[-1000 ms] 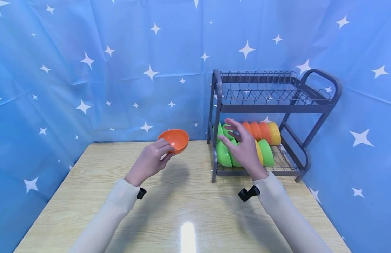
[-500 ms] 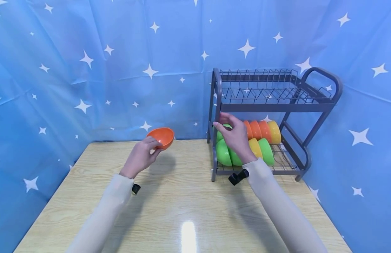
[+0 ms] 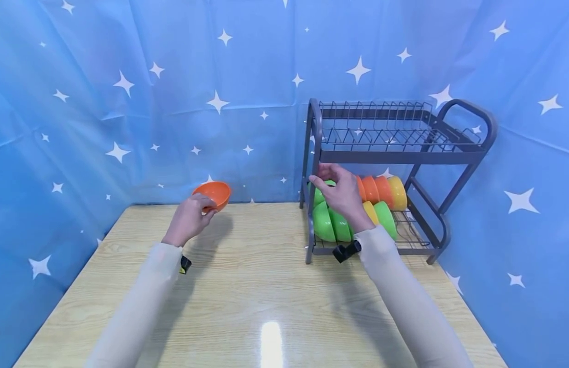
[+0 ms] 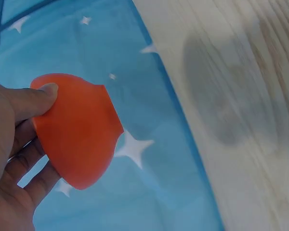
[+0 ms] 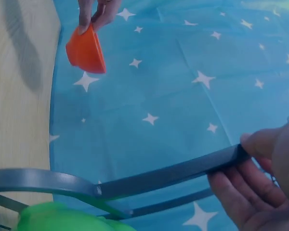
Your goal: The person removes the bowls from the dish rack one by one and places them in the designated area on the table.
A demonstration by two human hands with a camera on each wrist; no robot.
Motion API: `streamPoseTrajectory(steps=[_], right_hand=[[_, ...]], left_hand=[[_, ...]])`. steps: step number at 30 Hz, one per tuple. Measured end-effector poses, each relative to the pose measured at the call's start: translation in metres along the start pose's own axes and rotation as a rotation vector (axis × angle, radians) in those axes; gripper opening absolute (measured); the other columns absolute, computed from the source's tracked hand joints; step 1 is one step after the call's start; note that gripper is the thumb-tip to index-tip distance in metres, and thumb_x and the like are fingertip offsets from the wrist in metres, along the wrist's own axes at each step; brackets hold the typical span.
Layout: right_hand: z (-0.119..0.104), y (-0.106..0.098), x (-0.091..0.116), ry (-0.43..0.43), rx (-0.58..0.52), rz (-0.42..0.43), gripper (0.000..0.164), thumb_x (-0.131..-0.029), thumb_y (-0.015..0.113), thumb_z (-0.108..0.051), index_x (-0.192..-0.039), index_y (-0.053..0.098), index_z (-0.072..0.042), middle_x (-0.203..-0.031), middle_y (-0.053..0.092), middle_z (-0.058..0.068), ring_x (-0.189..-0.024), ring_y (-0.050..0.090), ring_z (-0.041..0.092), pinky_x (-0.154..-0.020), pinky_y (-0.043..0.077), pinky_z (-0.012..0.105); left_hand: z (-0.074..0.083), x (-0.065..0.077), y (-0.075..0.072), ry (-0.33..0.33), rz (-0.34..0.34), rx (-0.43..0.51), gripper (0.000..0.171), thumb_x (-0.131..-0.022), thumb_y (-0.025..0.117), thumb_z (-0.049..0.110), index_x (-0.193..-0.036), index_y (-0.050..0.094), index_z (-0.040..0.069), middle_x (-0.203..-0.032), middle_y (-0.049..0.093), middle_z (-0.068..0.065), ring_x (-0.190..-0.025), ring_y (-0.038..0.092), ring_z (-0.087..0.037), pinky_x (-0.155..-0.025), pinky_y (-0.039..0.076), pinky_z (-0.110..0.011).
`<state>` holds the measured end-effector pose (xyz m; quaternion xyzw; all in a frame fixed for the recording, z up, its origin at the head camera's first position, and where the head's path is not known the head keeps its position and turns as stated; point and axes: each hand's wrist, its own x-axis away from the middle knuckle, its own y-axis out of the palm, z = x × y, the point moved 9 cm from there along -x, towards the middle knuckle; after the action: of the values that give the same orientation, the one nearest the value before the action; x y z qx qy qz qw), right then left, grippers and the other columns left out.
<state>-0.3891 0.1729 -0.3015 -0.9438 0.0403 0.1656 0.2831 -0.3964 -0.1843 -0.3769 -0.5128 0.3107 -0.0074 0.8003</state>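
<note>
My left hand (image 3: 190, 217) pinches the near rim of an orange bowl (image 3: 218, 193) in the air over the table's back left. The left wrist view shows the thumb on the outer wall of the bowl (image 4: 82, 130), with the fingers at its other side. My right hand (image 3: 343, 193) grips the front left post of a dark metal dish rack (image 3: 385, 157). In the right wrist view, thumb and fingers lie on opposite sides of that post (image 5: 183, 172). Behind the right hand, green bowls (image 3: 323, 222) stand on the lower shelf, partly hidden by it.
Several orange bowls (image 3: 376, 189) and a yellow bowl (image 3: 397, 193) stand on edge at the back of the lower shelf. The upper shelf is a wire basket (image 3: 381, 134). Behind the wooden table (image 3: 247, 286) hangs a blue starred cloth (image 3: 174, 112).
My left hand has carried the orange bowl leftward and slightly up, away from the rack. My right hand has moved from open beside the rack's post to gripping it.
</note>
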Motion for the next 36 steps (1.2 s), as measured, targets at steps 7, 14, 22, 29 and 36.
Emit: streamPoseTrajectory(steps=[7,14,22,29,36], right_hand=[[-0.002,0.0,-0.002,-0.016,0.04,-0.015,0.05,-0.099,0.069,-0.037,-0.139,0.058,-0.009,-0.122,0.072,0.01,-0.121,0.064,0.029,-0.109,0.047,0.052],[0.0,-0.001,-0.003,0.003,0.032,-0.025,0.046,-0.099,0.069,-0.036,-0.135,0.06,-0.008,-0.12,0.072,0.01,-0.118,0.064,0.027,-0.109,0.047,0.051],[0.002,0.001,-0.005,0.019,0.038,-0.04,0.047,-0.099,0.069,-0.037,-0.135,0.06,-0.009,-0.122,0.071,0.009,-0.118,0.064,0.027,-0.11,0.046,0.051],[0.002,0.001,-0.004,0.029,0.039,-0.041,0.047,-0.099,0.069,-0.038,-0.136,0.059,-0.01,-0.122,0.07,0.009,-0.119,0.063,0.027,-0.11,0.047,0.051],[0.001,0.002,-0.003,0.023,0.036,-0.036,0.047,-0.099,0.068,-0.038,-0.135,0.059,-0.009,-0.121,0.07,0.009,-0.117,0.063,0.026,-0.109,0.047,0.05]], left_hand=[[-0.033,0.0,0.014,-0.099,-0.056,0.004,0.014,-0.088,0.078,0.005,-0.102,0.079,0.002,-0.103,0.076,-0.018,-0.093,0.071,-0.033,-0.085,0.06,-0.052],[-0.058,0.001,0.036,-0.168,-0.132,0.036,0.008,-0.088,0.077,0.003,-0.095,0.08,0.003,-0.093,0.078,-0.013,-0.087,0.071,-0.03,-0.088,0.058,-0.054],[-0.071,0.008,0.053,-0.219,-0.201,0.05,0.007,-0.089,0.076,0.005,-0.094,0.08,0.004,-0.091,0.078,-0.012,-0.083,0.069,-0.027,-0.086,0.058,-0.05],[-0.078,0.011,0.062,-0.237,-0.214,0.044,0.005,-0.09,0.077,0.008,-0.09,0.081,0.005,-0.084,0.077,-0.007,-0.08,0.066,-0.025,-0.084,0.058,-0.049],[-0.084,0.012,0.063,-0.262,-0.212,0.043,0.006,-0.09,0.074,0.007,-0.089,0.08,0.006,-0.085,0.077,-0.008,-0.082,0.067,-0.026,-0.086,0.059,-0.05]])
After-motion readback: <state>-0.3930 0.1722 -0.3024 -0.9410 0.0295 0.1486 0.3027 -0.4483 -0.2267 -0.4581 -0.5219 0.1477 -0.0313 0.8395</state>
